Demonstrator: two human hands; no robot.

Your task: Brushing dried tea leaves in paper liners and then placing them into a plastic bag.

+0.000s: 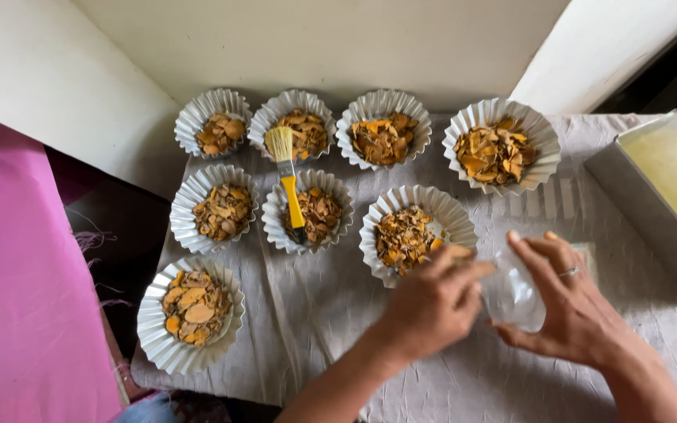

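Grey crumpled cloth [331,313] covers the table I am looking down on, and it is the biggest thing in view, running from the pink sheet [17,298] on one side to the shallow metal tray of pale yellow stuff [667,180] on the other. On the cloth I count eight white fluted paper cups [197,117], each filled with dried orange-brown slices: four in the far row, three in the middle, one alone near the front corner. One yellow-handled pastry brush [287,184] lies across the second cups of the far and middle rows, bristles pointing away from me.

Both of my hands meet over a small clear plastic bag [515,294], just beside the nearest cup of the middle row. My left hand [432,301] is mostly curled, thumb and fingers pinching the bag's edge. My right hand [570,305], with one ring on it, is half open, fingers cupped around the bag's far side and pressing lightly on it. I cannot tell what, if anything, is inside the bag; it is blurred and see-through.

To handle this well, I judge that I should keep the pinch on the rim firm while the cupped hand steadies the body of the bag, and keep my left wrist clear of the filled cup close by so nothing tips.
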